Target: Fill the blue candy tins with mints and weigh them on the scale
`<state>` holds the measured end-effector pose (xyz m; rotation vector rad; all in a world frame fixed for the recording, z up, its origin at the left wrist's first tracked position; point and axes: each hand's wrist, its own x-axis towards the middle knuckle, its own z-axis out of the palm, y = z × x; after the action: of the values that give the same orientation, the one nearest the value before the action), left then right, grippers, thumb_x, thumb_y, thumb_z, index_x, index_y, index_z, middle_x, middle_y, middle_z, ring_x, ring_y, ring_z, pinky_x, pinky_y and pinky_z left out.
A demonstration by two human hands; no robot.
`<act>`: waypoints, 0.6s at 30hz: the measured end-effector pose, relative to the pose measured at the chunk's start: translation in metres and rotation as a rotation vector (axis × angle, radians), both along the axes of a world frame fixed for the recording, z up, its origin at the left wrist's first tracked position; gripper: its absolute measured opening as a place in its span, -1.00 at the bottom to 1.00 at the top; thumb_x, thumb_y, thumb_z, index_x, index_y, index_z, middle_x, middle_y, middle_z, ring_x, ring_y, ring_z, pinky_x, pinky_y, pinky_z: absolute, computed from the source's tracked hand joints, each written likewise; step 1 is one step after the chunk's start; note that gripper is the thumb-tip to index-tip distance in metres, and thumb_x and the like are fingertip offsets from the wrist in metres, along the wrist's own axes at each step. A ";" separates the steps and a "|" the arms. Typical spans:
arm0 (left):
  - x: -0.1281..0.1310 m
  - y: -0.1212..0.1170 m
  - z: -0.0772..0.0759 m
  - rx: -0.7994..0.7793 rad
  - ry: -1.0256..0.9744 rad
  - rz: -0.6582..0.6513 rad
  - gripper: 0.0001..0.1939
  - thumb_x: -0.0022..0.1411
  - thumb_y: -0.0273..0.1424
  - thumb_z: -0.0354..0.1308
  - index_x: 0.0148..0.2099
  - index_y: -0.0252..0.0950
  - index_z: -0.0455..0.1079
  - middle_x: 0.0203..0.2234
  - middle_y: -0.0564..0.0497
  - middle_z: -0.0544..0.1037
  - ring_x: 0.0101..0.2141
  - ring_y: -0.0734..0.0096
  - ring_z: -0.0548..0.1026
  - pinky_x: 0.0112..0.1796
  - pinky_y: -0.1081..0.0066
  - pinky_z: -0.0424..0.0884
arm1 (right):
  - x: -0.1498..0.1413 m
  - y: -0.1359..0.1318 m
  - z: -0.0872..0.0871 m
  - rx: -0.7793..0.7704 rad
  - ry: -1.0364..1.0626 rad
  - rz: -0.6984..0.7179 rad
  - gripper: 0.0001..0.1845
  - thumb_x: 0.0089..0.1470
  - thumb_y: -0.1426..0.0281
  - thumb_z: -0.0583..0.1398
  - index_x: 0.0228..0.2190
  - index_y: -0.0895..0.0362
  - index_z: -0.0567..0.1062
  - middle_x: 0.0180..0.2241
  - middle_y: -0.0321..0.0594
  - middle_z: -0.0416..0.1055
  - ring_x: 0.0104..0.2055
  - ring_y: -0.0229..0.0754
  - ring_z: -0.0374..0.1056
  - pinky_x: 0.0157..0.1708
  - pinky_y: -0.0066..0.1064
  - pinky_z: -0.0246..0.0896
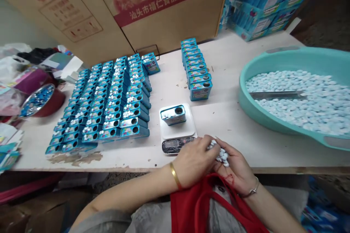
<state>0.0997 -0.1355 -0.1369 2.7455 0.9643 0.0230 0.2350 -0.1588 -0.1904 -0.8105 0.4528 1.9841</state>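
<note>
My right hand (237, 169) is cupped palm up at the table's near edge, holding a small heap of pale blue candies (221, 155). My left hand (194, 160) lies over it, fingertips pinching into the candies. Just left of the hands stands a small white scale (177, 131) with a blue tin (173, 114) on its plate; the tin is partly filled with candies.
Several rows of filled blue tins (105, 102) cover the table's left. A shorter column of tins (197, 69) stands behind the scale. A teal basin (287, 116) of candies with a metal scoop (276, 95) is at right. A red bowl (41, 102) sits far left. Cardboard boxes (164, 11) line the back.
</note>
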 end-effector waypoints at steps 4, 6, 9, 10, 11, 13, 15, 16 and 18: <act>0.012 -0.012 -0.034 0.002 -0.012 0.064 -0.81 0.34 -0.38 -0.06 -0.05 -0.31 0.27 -0.12 -0.12 0.36 -0.24 0.31 0.40 -0.36 0.41 0.38 | 0.003 -0.003 -0.002 -0.002 0.008 0.039 -0.77 0.12 0.49 0.11 -0.23 0.21 0.54 -0.34 -0.14 0.59 -0.33 -0.16 0.53 -0.33 -0.39 0.49; 0.013 -0.012 -0.040 0.026 -0.049 0.064 -0.83 0.34 -0.38 -0.06 -0.10 -0.30 0.29 -0.18 -0.09 0.37 -0.28 0.33 0.39 -0.39 0.42 0.36 | 0.003 -0.003 0.001 -0.003 0.028 0.068 -0.73 0.13 0.49 0.09 -0.17 0.23 0.52 -0.32 -0.12 0.59 -0.29 -0.15 0.53 -0.31 -0.40 0.49; 0.012 -0.011 -0.043 0.106 -0.114 0.031 -0.86 0.33 -0.42 -0.07 -0.14 -0.31 0.29 -0.27 -0.06 0.36 -0.32 0.34 0.37 -0.40 0.42 0.33 | 0.002 -0.001 0.008 -0.036 0.066 0.112 -0.70 0.16 0.45 0.04 -0.17 0.24 0.51 -0.29 -0.10 0.58 -0.23 -0.15 0.52 -0.26 -0.38 0.48; 0.012 -0.011 -0.044 0.119 -0.126 0.014 -0.87 0.32 -0.43 -0.06 -0.15 -0.31 0.29 -0.28 -0.05 0.36 -0.33 0.35 0.36 -0.40 0.42 0.33 | 0.001 -0.001 0.010 -0.056 0.070 0.117 -0.69 0.18 0.44 0.02 -0.19 0.24 0.52 -0.30 -0.10 0.58 -0.22 -0.15 0.52 -0.24 -0.38 0.48; 0.011 -0.011 -0.043 0.122 -0.134 -0.002 -0.88 0.32 -0.44 -0.05 -0.16 -0.32 0.29 -0.30 -0.05 0.36 -0.33 0.35 0.36 -0.39 0.42 0.33 | 0.000 0.000 0.011 -0.075 0.066 0.114 -0.68 0.19 0.43 0.00 -0.22 0.24 0.52 -0.31 -0.10 0.58 -0.23 -0.16 0.52 -0.24 -0.38 0.47; 0.009 -0.010 -0.042 0.111 -0.145 -0.030 -0.89 0.31 -0.44 -0.04 -0.18 -0.31 0.30 -0.30 -0.04 0.36 -0.33 0.36 0.35 -0.36 0.42 0.33 | -0.001 0.001 0.013 -0.098 0.046 0.096 -0.68 0.19 0.44 -0.01 -0.31 0.24 0.53 -0.34 -0.11 0.57 -0.26 -0.18 0.52 -0.24 -0.39 0.47; 0.006 -0.008 -0.041 0.099 -0.163 -0.037 -0.88 0.32 -0.44 -0.05 -0.21 -0.31 0.30 -0.30 -0.04 0.37 -0.32 0.37 0.35 -0.34 0.42 0.32 | -0.001 0.002 0.011 -0.089 0.031 0.080 -0.72 0.17 0.46 0.02 -0.39 0.22 0.52 -0.39 -0.14 0.57 -0.33 -0.21 0.53 -0.28 -0.41 0.48; 0.005 -0.007 -0.041 0.098 -0.174 -0.032 -0.87 0.33 -0.44 -0.07 -0.22 -0.31 0.30 -0.30 -0.04 0.37 -0.32 0.37 0.35 -0.34 0.42 0.32 | -0.001 0.002 0.009 -0.079 0.033 0.080 -0.75 0.15 0.47 0.05 -0.42 0.21 0.52 -0.41 -0.16 0.57 -0.38 -0.23 0.52 -0.33 -0.44 0.48; 0.003 -0.006 -0.041 0.111 -0.199 -0.017 -0.84 0.34 -0.44 -0.09 -0.22 -0.32 0.31 -0.32 -0.03 0.38 -0.33 0.38 0.35 -0.35 0.42 0.31 | -0.001 0.003 0.004 -0.055 0.052 0.094 -0.82 0.10 0.50 0.10 -0.43 0.20 0.51 -0.46 -0.21 0.56 -0.47 -0.27 0.50 -0.44 -0.50 0.47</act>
<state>0.1031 -0.1410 -0.1782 2.7843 0.9105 0.3493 0.2340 -0.1562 -0.1861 -0.8297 0.5092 2.0914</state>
